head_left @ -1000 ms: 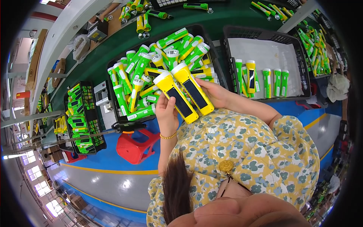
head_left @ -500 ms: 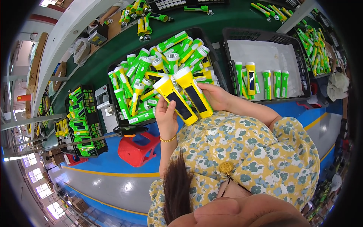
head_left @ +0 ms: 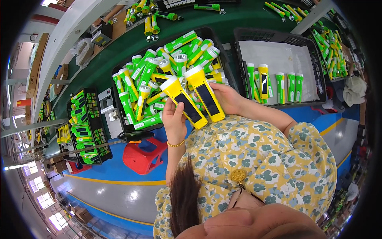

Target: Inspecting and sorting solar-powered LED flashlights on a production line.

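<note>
My left hand (head_left: pixel 174 118) is closed around a yellow flashlight (head_left: pixel 175 91) with a white head and a dark panel along its side. In my right hand (head_left: pixel 226 98) is a second flashlight (head_left: pixel 196 80) of the same kind, its dark panel also facing up. The two are held side by side, heads pointing away from me and tilted slightly left. Just beyond them a black crate (head_left: pixel 229 65) is heaped with green, white and yellow flashlights (head_left: pixel 149 72). The fingers of my right hand are partly hidden behind its flashlight.
At the right, a black crate (head_left: pixel 274 35) lined with white sheet holds several flashlights in a row. Another filled crate (head_left: pixel 101 137) stands at the left, near a red stool (head_left: pixel 145 157). A black-handled tool (head_left: pixel 135 136) juts in beside the heaped crate. Loose flashlights lie on the green bench (head_left: pixel 187 24).
Both flashlights stay in my hands and have shifted very slightly up and apart at their heads. The rest of the scene looks the same.
</note>
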The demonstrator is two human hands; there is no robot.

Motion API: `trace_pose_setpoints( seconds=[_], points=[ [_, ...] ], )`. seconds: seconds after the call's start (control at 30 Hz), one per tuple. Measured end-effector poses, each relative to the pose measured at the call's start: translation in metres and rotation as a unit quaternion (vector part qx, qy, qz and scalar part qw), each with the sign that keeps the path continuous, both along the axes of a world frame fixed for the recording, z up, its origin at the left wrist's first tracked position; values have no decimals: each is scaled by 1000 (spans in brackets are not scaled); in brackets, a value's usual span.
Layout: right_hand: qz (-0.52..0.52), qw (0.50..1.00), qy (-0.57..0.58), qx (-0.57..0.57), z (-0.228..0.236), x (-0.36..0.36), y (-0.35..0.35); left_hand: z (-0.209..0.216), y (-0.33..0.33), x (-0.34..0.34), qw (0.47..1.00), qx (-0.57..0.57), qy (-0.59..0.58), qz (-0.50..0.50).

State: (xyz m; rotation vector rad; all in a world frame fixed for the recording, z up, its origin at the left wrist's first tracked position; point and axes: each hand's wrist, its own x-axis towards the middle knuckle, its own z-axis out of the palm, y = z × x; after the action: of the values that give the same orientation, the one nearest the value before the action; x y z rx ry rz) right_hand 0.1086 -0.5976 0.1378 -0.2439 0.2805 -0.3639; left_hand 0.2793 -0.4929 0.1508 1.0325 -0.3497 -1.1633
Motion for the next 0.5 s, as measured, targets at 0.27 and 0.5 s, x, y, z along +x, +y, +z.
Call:
trace_pose_setpoints(
  seconds=[0.27, 0.5],
  points=[
    [-7, 1000, 2, 4, -4, -3, 1, 0, 3, -1, 999, -16, -27, -13],
    [-10, 1000, 19, -5, 0, -2, 2, 0, 5, -1, 1000, -13, -25, -12]
  ],
)
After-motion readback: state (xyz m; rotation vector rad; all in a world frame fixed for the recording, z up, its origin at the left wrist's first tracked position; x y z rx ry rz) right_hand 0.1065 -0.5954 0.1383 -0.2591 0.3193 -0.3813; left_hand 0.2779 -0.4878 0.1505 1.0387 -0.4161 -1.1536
